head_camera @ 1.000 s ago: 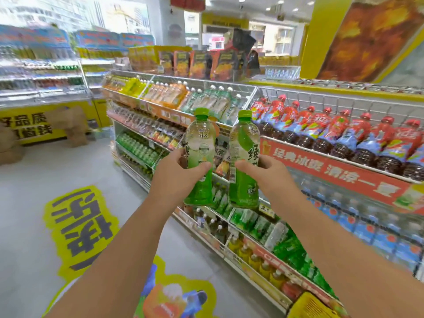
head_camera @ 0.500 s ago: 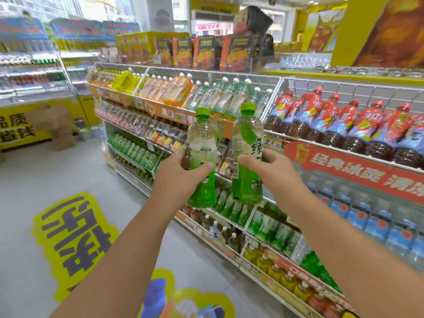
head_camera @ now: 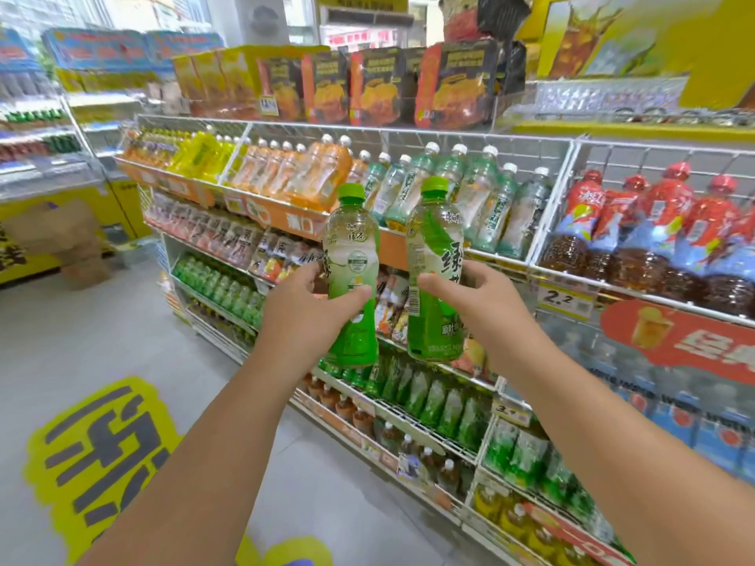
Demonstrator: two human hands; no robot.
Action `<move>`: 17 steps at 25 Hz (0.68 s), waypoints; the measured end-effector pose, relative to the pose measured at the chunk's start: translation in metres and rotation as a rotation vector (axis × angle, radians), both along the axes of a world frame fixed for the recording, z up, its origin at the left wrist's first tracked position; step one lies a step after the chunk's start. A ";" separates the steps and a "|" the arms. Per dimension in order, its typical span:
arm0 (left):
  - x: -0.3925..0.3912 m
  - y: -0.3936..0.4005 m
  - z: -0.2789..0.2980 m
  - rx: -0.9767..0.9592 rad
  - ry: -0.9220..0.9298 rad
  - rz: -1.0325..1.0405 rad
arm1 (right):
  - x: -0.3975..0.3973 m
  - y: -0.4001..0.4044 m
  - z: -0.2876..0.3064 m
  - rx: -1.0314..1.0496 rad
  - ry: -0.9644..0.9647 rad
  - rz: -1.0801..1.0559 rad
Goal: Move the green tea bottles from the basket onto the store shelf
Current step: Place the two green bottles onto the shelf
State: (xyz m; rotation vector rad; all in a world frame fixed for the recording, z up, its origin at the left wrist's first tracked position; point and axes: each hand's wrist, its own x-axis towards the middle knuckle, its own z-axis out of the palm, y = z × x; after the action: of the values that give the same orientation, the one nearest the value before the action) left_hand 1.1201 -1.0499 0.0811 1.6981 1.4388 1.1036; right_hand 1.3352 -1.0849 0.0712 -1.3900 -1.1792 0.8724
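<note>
Two green tea bottles with green caps are held upright in front of the store shelf [head_camera: 408,414]. My left hand [head_camera: 304,310] grips the left green tea bottle [head_camera: 351,247] around its lower half. My right hand [head_camera: 480,300] grips the right green tea bottle [head_camera: 435,239] at its middle. The two bottles stand side by side, a small gap apart. Behind and below them, a wire shelf row of matching green bottles [head_camera: 433,398] runs to the right. The basket is not in view.
The shelf's top tier holds orange bottles [head_camera: 302,173], pale green bottles [head_camera: 470,189] and red-labelled dark tea bottles [head_camera: 653,234]. Boxes [head_camera: 367,87] stand on top. A grey floor aisle with a yellow sticker [head_camera: 98,451] lies left. Another shelf unit [head_camera: 36,149] stands far left.
The view has moved closer to the shelf and shifted right along it. Both hands keep their bottles, held at about the same height and spacing. The yellow basket corner has left the view.
</note>
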 end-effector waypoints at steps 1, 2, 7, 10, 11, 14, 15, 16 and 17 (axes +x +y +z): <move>-0.006 0.018 -0.001 -0.002 -0.004 -0.007 | -0.006 0.015 0.000 -0.006 0.000 -0.021; -0.012 0.039 -0.003 -0.004 0.003 -0.024 | -0.013 0.031 -0.002 -0.001 0.007 -0.039; -0.045 0.136 -0.006 -0.043 0.001 -0.178 | -0.054 0.096 -0.013 -0.018 -0.012 -0.210; -0.056 0.181 -0.004 -0.044 0.012 -0.283 | -0.070 0.121 -0.017 -0.019 -0.004 -0.327; -0.058 0.195 -0.004 -0.043 0.007 -0.314 | -0.073 0.129 -0.021 -0.028 0.006 -0.356; -0.051 0.227 -0.014 -0.046 0.010 -0.385 | -0.074 0.145 -0.032 -0.062 -0.022 -0.422; -0.046 0.235 -0.016 -0.048 0.012 -0.403 | -0.073 0.150 -0.037 -0.071 -0.020 -0.433; -0.040 0.244 -0.022 -0.051 0.017 -0.428 | -0.071 0.156 -0.042 -0.077 -0.023 -0.441; -0.034 0.251 -0.027 -0.052 0.028 -0.445 | -0.068 0.162 -0.048 -0.081 -0.029 -0.458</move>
State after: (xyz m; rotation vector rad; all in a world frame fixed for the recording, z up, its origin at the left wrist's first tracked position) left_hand 1.0858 -0.7992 0.0539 1.8810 1.0211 0.7923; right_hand 1.2675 -0.9232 0.0235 -1.6565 -0.8020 0.5793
